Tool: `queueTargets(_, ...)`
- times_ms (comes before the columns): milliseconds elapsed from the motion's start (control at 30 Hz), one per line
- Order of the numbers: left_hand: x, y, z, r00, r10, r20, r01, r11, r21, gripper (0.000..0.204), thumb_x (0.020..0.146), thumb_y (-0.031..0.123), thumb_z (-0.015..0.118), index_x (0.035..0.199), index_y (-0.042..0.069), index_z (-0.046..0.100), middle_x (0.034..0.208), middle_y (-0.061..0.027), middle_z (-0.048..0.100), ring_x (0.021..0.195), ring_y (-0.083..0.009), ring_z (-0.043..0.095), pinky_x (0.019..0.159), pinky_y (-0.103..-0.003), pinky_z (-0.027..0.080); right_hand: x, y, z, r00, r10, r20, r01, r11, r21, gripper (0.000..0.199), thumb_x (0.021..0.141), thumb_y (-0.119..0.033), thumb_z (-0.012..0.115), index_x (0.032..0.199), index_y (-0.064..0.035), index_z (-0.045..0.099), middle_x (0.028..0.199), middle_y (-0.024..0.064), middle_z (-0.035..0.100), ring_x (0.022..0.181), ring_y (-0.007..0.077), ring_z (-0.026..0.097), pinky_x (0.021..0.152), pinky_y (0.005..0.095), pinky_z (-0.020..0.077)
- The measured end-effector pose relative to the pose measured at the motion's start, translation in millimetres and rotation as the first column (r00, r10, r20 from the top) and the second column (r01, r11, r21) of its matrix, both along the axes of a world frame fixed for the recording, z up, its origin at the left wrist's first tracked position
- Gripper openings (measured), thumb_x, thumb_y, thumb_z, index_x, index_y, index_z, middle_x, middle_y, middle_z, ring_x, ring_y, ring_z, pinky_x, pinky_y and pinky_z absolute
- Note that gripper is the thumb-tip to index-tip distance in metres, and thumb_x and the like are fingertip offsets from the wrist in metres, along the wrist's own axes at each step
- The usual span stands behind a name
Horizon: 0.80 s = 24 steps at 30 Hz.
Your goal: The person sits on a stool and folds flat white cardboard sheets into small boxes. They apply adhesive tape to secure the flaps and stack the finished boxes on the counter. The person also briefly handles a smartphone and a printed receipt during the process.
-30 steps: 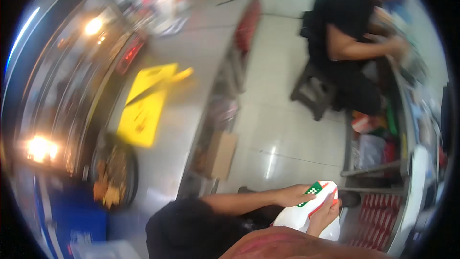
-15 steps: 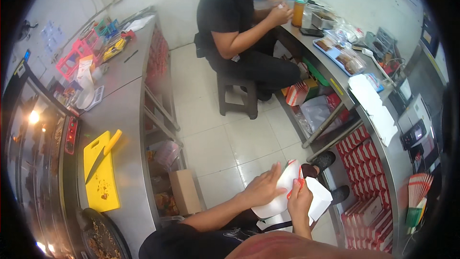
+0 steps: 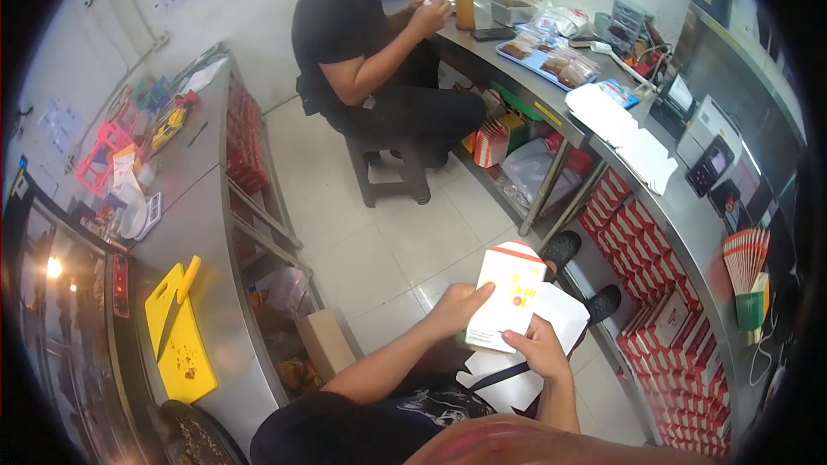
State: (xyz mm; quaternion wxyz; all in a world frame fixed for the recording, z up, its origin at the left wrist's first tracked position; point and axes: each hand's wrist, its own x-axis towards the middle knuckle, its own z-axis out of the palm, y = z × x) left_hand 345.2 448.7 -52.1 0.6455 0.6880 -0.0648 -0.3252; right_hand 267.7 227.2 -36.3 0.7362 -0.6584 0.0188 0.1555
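Over my lap I hold a white paper carton (image 3: 508, 293) with a red band along its top and yellow print on its face. My left hand (image 3: 461, 308) grips its left side, thumb on the front. Pressed to its lower right corner is the thumb of my right hand (image 3: 541, 349); the fingers behind the carton are hidden. Below and beside it lie white cardboard pieces (image 3: 564, 319) with angled flaps on my lap. A dark strap (image 3: 500, 376) crosses them.
On the left steel counter (image 3: 207, 241) are a yellow cutting board (image 3: 191, 370) and a yellow-handled knife (image 3: 181, 301). A person (image 3: 353, 43) sits on a dark stool (image 3: 392, 172) ahead. Stacked red-and-white cartons (image 3: 663, 336) fill the right shelf. White cardboard (image 3: 620, 133) lies on the right counter.
The carton has turned so its printed face shows. My left hand has gone from lying flat against it to gripping its left side. The whole view has shifted to the right.
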Motion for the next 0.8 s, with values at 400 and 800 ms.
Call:
queueTargets(400, -22, -50, -58, 0.999, 0.014, 0.042, 0.010, 0.843, -0.538, 0.041, 0.079, -0.015, 0.074, 0.114, 0.004, 0.063, 0.116, -0.0091, 0.066, 0.105, -0.0169, 0.067, 0.085, -0.034, 0.058, -47, -17, -43, 0.853, -0.462, 0.241, 0.385, 0.871, 0.306, 0.070, 0.110, -0.057, 0.038, 0.122, 0.0065, 0.064, 0.119, 0.0144, 0.070, 0.105, 0.0212, 0.068, 0.094, 0.0349, 0.0535)
queueTargets(800, -37, -87, -48, 0.698, -0.553, 0.455, -0.044, 0.601, 0.798, 0.072, 0.090, 0.042, 0.077, 0.136, -0.008, 0.053, 0.131, -0.0291, 0.061, 0.121, -0.0391, 0.061, 0.104, -0.049, 0.049, -127, -40, -57, 0.470, -0.735, -0.489, 0.863, 0.267, 0.428, 0.046, 0.112, -0.036, 0.047, 0.134, 0.0041, 0.055, 0.123, 0.0179, 0.070, 0.105, 0.0262, 0.073, 0.094, 0.0394, 0.0603)
